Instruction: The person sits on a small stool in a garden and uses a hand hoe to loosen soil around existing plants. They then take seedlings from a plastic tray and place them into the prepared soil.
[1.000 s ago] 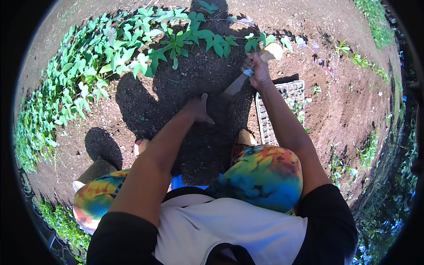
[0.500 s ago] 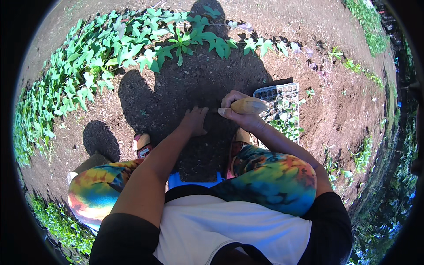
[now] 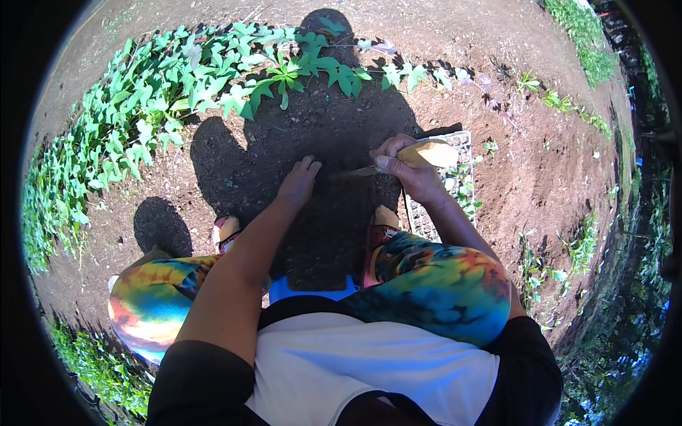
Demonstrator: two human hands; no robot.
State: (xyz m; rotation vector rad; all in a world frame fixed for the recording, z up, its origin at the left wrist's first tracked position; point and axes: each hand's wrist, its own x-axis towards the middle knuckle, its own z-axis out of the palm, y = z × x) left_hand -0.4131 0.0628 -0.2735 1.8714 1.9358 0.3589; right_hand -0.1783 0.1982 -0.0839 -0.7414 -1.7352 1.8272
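My right hand [image 3: 412,170] is closed around a hand tool with a thick, pale wooden handle [image 3: 430,153]. Its narrow blade [image 3: 359,172] points left over dark, shaded soil and is smeared by motion, so I cannot tell its exact kind. To the left, my left hand [image 3: 298,182] is at the shaded soil with its fingers stretched out, holding nothing. A seedling tray [image 3: 425,221] with small green seedlings [image 3: 465,186] lies just right of my right hand, partly hidden by that hand and forearm.
Leafy green vines [image 3: 163,99] spread across the far left and ahead. Between my feet, near my body, a blue plastic edge [image 3: 280,290] shows. My shoes [image 3: 381,224] stand on either side of the shaded soil. Grass and weeds [image 3: 586,245] grow at the right.
My right hand has moved to the right with the tool, and its blade now shows above the soil. My left hand has shifted slightly left and away from me.
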